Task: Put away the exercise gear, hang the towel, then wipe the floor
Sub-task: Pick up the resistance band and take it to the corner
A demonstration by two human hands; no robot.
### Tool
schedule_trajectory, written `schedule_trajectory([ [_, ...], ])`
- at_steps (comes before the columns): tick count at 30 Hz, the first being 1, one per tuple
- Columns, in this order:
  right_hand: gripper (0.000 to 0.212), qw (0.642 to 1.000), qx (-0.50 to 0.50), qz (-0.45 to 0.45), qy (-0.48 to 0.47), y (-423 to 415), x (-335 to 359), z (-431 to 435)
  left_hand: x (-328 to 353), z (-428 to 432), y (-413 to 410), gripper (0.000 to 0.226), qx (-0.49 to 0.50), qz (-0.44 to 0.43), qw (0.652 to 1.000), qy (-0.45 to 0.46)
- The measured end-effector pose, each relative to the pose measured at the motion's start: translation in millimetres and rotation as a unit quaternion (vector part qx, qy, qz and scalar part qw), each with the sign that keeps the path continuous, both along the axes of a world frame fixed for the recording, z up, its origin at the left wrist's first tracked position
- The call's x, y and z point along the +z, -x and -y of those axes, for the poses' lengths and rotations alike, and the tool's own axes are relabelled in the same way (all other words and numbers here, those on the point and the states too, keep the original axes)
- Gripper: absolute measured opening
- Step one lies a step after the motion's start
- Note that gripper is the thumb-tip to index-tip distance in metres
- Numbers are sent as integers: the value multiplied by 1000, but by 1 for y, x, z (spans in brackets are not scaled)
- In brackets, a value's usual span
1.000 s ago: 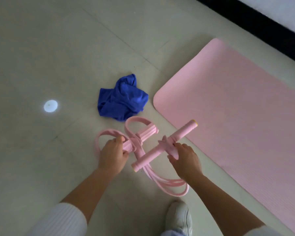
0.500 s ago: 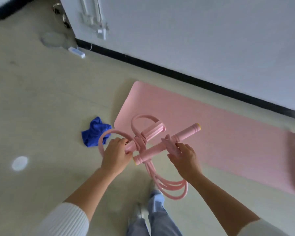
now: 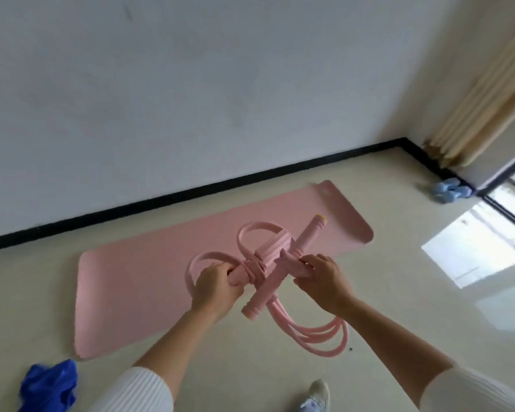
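**Gear first: the puller is up off the floor**

The pink resistance puller (image 3: 263, 297) is held in the air above the yoga mat (image 3: 149, 281), its tubes dangling in a loop. The left hand (image 3: 217, 285) has its fingers curled tight round a foam pedal end. The right hand (image 3: 323, 281) wraps the handle bar's middle. This looks like the opening step, putting gear away. The mat lies flat and the blue towel (image 3: 48, 385) sits crumpled on the floor (image 3: 399, 307). The next move likely calls for gathering the loose tubes and finding a storage spot, none of which is in view.
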State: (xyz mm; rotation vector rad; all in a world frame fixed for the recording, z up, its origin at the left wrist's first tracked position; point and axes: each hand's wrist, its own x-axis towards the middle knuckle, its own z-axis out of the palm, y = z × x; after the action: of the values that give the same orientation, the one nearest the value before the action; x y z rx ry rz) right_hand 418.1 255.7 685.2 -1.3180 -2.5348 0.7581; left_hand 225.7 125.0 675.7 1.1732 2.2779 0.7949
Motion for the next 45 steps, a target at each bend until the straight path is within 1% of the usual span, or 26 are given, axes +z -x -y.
schedule_trajectory([
  [1,30,1000,-29,-8,2,-26,5,-23,6,-32,-20,16,-25,-9,1000,1],
  [3,30,998,-53,-16,1,-57,12,-53,19,-74,-42,9,-60,-19,998,17],
  [7,35,990,-134,-17,-29,-155,33,-135,32,-188,-126,3,-133,-33,990,10],
  [10,35,985,-163,-3,-48,-216,48,-188,39,-262,-185,6,-162,-41,986,-4],
  [13,35,980,-192,13,-53,-264,55,-234,40,-326,-231,12,-197,-81,977,-6],
  [16,38,971,-234,8,-46,-304,55,-282,42,-390,-266,16,-239,-114,964,-3],
  [20,37,960,-277,-14,-42,-341,51,-352,41,-478,-302,14,-303,-160,939,-20],
  [22,37,956,-290,-23,-46,-354,45,-394,36,-525,-317,13,-326,-168,930,-37],
  [24,38,953,-299,-29,-50,-363,39,-441,29,-577,-331,17,-343,-164,923,-67],
  [28,42,949,-309,-19,-63,-378,30,-549,19,-697,-350,23,-380,-175,902,-110],
  [33,47,939,-334,-2,-84,-403,40,-674,26,-842,-373,26,-414,-205,877,-129],
  [37,51,932,-358,1,-59,-432,41,-757,26,-935,-401,20,-424,-209,872,-125],
  [42,43,927,-374,14,-33,-483,26,-875,9,-1053,-450,19,-432,-191,874,-110],
  [45,42,929,-370,23,-14,-521,12,-954,-6,-1129,-487,18,-428,-190,879,-91],
])
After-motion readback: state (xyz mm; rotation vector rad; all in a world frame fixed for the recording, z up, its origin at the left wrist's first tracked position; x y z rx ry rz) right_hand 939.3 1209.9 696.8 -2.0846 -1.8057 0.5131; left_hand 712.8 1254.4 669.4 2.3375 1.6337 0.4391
